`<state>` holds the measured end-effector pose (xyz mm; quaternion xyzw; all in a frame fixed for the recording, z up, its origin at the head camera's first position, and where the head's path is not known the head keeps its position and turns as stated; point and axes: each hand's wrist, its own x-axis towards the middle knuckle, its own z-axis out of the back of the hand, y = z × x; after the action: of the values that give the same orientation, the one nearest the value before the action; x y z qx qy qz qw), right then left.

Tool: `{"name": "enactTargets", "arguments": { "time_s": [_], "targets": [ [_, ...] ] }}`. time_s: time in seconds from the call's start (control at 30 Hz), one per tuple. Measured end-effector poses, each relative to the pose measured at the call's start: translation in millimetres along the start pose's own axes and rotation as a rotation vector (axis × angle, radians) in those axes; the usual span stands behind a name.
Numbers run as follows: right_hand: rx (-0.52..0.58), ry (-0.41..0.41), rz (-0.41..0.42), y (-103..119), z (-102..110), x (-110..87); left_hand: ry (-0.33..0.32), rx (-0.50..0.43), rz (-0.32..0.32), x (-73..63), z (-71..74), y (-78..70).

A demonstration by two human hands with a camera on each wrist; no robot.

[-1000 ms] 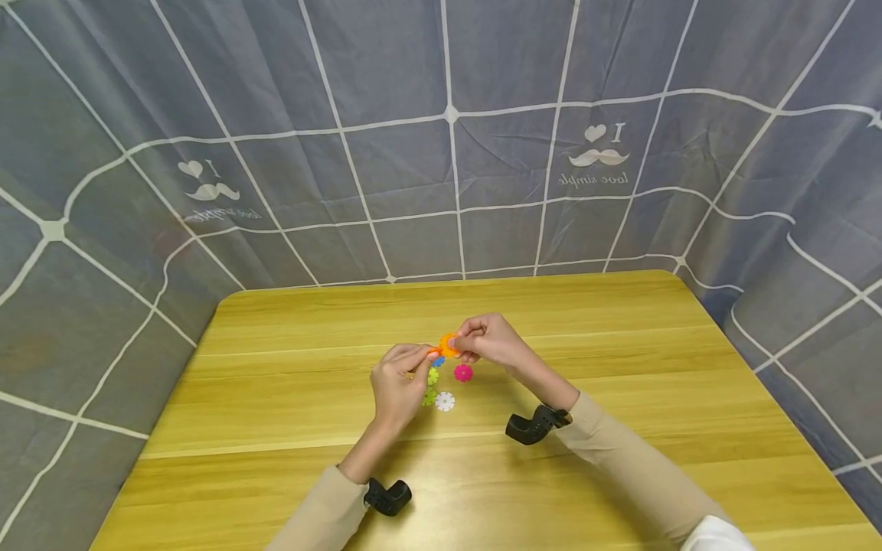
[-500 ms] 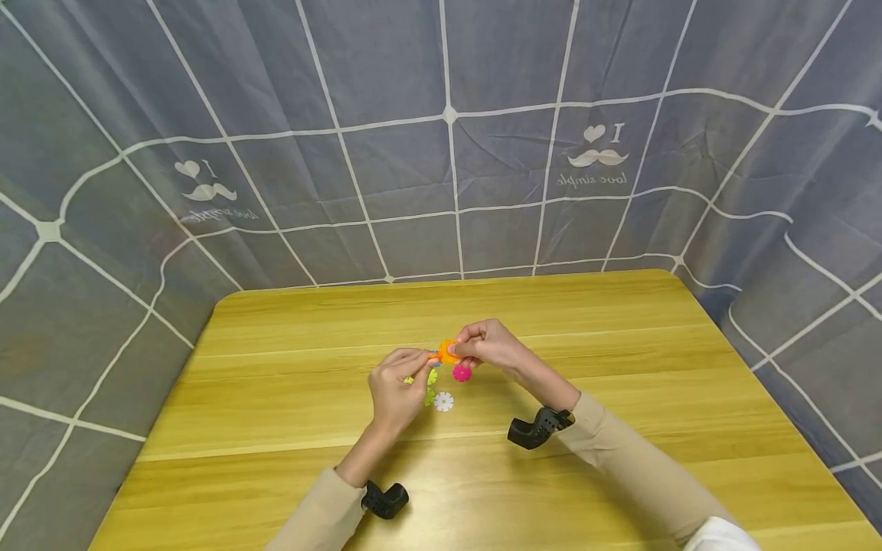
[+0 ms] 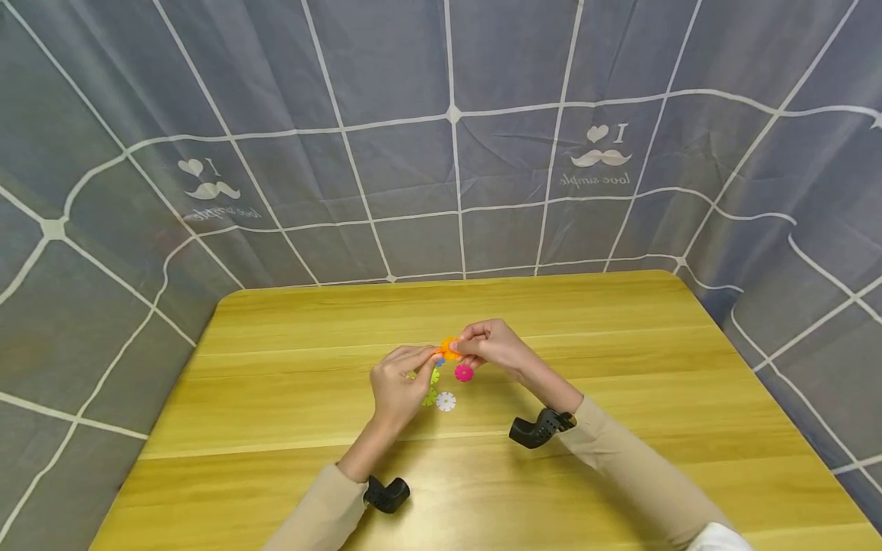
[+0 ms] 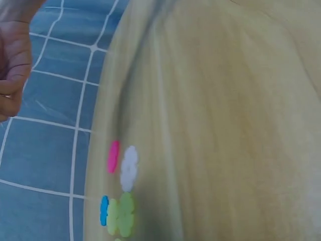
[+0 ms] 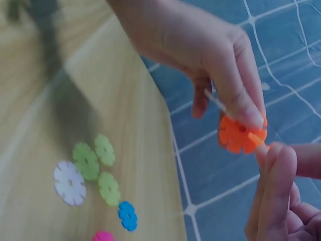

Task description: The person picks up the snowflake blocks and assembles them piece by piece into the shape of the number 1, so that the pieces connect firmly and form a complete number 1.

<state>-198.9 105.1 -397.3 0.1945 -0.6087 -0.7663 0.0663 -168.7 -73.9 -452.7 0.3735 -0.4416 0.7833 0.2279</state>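
disc [image 5: 231,136] pinched by the right hand [image 3: 494,346] shows its face; just left of that grip, the left hand [image 3: 400,386] pinches an orange piece [image 5: 258,140] edge-on to it, slotted or touching i can't tell.

Dipped slightly lower in the head view than a second ago with the right hand [image 3: 498,348], carrying the pinched orange notched disc [image 5: 231,138] down a little too. Brought closer, from that same viewpoint, to the bright pink notched disc [image 3: 464,373], below the lower fingertips. Covered over a bit more, leaving a smaller sliver in head view: the blue notched disc [image 5: 128,216].
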Motion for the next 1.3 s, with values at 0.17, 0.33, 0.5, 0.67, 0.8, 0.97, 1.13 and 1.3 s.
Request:
{"name": "enactTargets", "arguments": {
  "time_s": [0.17, 0.33, 0.5, 0.67, 0.8, 0.97, 1.13, 1.3],
  "targets": [
    [0.02, -0.008, 0.0, -2.4, 4.2, 1.9, 0.054, -0.056, 0.115, 2.7, 1.8, -1.6],
    [0.011, 0.007, 0.001, -3.1, 5.0, 3.8, 0.118, -0.092, 0.201, 2.3, 3.1, 0.5],
    [0.007, 0.018, -0.026, -3.1, 4.2, 4.2, 0.172, -0.108, 0.258, 0.7, 3.2, 2.2],
    [0.016, 0.022, -0.028, -5.6, 2.2, 5.5, 0.198, -0.113, 0.277, 0.8, 3.8, 2.5],
    [0.016, 0.033, -0.021, -6.4, 0.7, 5.6, 0.217, -0.122, 0.293, 1.6, 4.8, 2.3],
    [-0.009, 0.035, -0.015, -8.3, -0.6, 6.1, 0.224, -0.136, 0.339, 1.9, 5.5, 1.8],
    [-0.028, 0.031, -0.005, -9.9, -0.8, 6.5, 0.233, -0.143, 0.369, 1.1, 5.0, 2.1],
    [-0.066, 0.006, 0.004, -10.9, -0.7, 6.2, 0.228, -0.146, 0.384, 1.2, 6.0, 0.7]
  ]
}}
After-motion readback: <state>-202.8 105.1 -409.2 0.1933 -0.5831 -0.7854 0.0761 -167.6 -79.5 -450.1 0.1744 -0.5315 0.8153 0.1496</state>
